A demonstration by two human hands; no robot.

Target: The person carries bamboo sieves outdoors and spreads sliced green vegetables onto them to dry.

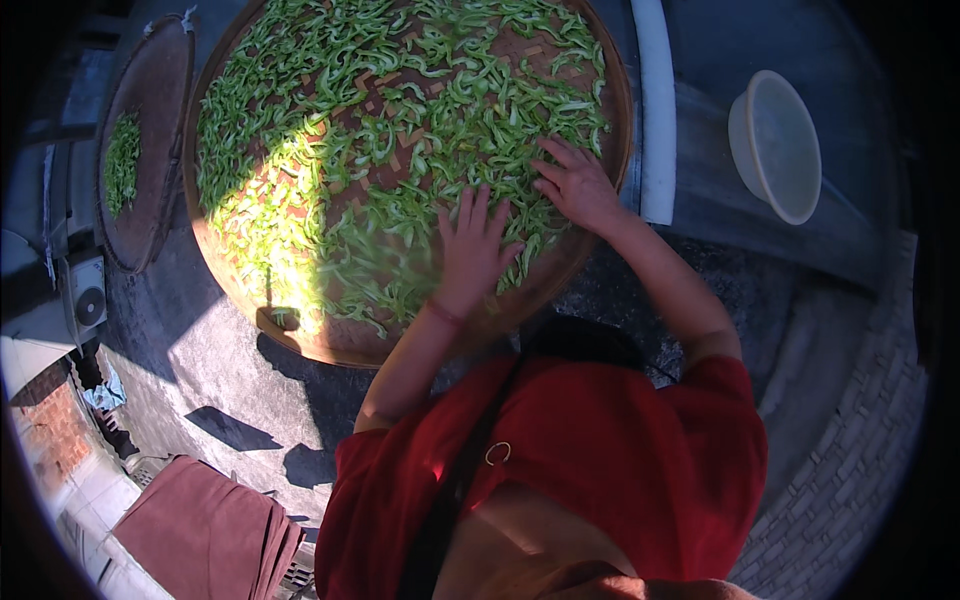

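A person in a red top bent over a large round woven tray [232,290] heaped with green vegetable strips [400,120], both hands pressed flat among them at the tray's near right side. The left hand [472,245] lay palm down with fingers spread wide, gripping nothing, on strips close to the near rim. The right hand [575,185] rested just beside it, nearer the right rim, fingers likewise splayed and open over the pile.

The strips covered most of the tray in a loose single layer, brown weave showing through in gaps, with strong sunlight across the middle and shadow at the upper left. They looked light, limp and thin, likely to bend and cling together rather than snap; a flat palm or spread fingertips would push them about easily, while a pinch would lift only a few. The tray itself seemed stiff but shallow, best taken at its rim.

A second, darker tray [150,150] with a small patch of the same greens stood to the left. A pale plastic basin [775,145] sat well apart on the right, beyond a white pipe [655,110], and a folded reddish cloth [205,530] lay at the lower left on the grey concrete surface [215,375].
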